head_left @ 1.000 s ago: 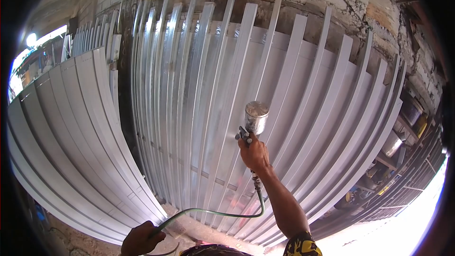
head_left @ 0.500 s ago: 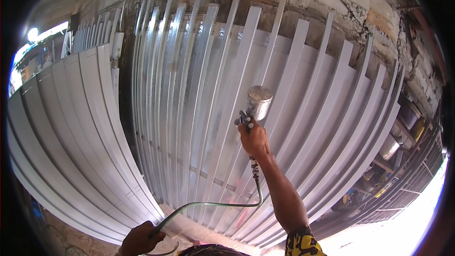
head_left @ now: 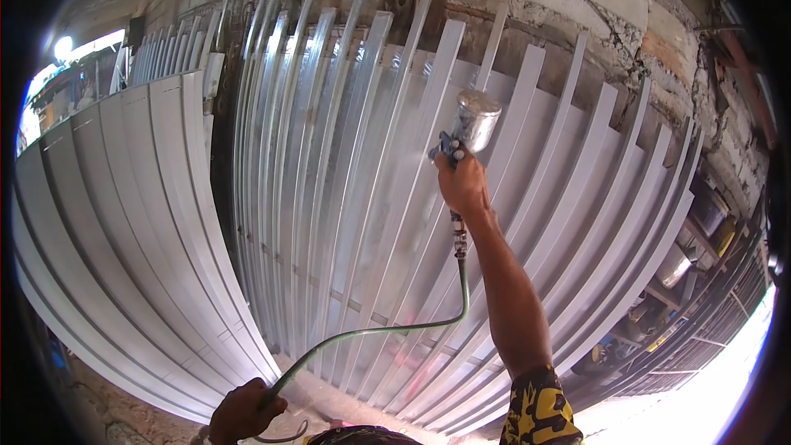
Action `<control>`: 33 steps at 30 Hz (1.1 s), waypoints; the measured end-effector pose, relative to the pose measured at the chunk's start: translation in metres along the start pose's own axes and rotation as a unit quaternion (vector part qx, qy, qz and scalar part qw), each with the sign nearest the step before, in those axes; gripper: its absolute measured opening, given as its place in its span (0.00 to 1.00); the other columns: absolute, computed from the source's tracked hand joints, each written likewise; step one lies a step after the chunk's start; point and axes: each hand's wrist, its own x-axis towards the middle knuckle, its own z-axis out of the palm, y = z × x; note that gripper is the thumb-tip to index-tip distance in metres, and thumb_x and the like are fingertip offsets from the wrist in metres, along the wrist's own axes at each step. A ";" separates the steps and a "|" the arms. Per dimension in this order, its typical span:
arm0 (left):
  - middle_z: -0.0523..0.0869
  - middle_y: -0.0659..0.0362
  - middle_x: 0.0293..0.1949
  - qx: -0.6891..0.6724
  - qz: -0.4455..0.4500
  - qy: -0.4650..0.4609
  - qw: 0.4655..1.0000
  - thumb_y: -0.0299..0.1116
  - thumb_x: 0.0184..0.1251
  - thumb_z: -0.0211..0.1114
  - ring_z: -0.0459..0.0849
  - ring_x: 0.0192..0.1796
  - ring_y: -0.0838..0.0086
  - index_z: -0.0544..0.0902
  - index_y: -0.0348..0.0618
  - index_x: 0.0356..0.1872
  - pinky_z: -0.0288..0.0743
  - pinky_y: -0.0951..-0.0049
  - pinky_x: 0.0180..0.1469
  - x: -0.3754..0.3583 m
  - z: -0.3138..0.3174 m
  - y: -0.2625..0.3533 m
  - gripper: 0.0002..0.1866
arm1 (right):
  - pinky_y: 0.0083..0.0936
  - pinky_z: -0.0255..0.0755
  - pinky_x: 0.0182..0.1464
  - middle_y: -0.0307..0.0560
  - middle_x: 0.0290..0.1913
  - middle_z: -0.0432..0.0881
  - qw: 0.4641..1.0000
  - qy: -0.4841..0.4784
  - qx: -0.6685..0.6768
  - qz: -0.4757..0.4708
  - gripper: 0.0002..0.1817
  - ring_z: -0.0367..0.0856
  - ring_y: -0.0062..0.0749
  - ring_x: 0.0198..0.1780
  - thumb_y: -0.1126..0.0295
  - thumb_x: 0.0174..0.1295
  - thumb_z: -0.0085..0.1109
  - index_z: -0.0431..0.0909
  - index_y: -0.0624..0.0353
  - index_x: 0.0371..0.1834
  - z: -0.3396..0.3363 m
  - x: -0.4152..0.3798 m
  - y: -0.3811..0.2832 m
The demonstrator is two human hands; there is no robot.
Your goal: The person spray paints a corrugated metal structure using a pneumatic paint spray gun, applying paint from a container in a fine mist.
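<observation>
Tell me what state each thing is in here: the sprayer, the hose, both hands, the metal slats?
Spray gun: raised, held up to the slats, faint mist at its nozzle.
Right hand: fingers closed on the spray gun's grip.
Green hose: hanging slack in a curve from the gun.
Left hand: closed on the hose, low.
Metal slats: standing on end, leaning against the wall, grey-coated.
</observation>
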 end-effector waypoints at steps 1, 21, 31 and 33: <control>0.80 0.54 0.29 0.002 -0.010 0.000 1.000 0.45 0.64 0.71 0.83 0.32 0.58 0.84 0.44 0.32 0.76 0.60 0.38 0.001 -0.001 0.002 0.15 | 0.52 0.74 0.59 0.69 0.47 0.86 1.000 0.001 0.001 0.001 0.27 0.82 0.67 0.53 0.51 0.68 0.55 0.79 0.66 0.56 -0.003 0.006 -0.003; 0.78 0.58 0.27 -0.123 0.101 0.037 0.987 0.36 0.63 0.74 0.82 0.28 0.67 0.85 0.41 0.30 0.74 0.66 0.33 0.018 -0.016 0.023 0.10 | 0.47 0.76 0.61 0.66 0.49 0.87 0.993 0.086 -0.081 -0.016 0.28 0.84 0.62 0.56 0.50 0.63 0.53 0.86 0.67 0.45 -0.096 0.136 -0.093; 0.80 0.57 0.28 -0.135 0.112 0.032 0.984 0.32 0.64 0.70 0.82 0.28 0.67 0.86 0.38 0.30 0.76 0.67 0.34 0.023 -0.023 0.049 0.08 | 0.44 0.78 0.59 0.61 0.46 0.89 0.977 0.146 -0.119 -0.100 0.28 0.86 0.53 0.55 0.49 0.62 0.53 0.88 0.65 0.44 -0.145 0.193 -0.124; 0.80 0.57 0.28 -0.148 0.113 0.030 0.982 0.31 0.64 0.70 0.82 0.28 0.69 0.85 0.38 0.30 0.76 0.68 0.33 0.024 -0.023 0.051 0.07 | 0.43 0.80 0.53 0.62 0.36 0.88 0.966 0.183 -0.128 -0.134 0.29 0.88 0.54 0.44 0.48 0.60 0.52 0.87 0.69 0.37 -0.151 0.198 -0.127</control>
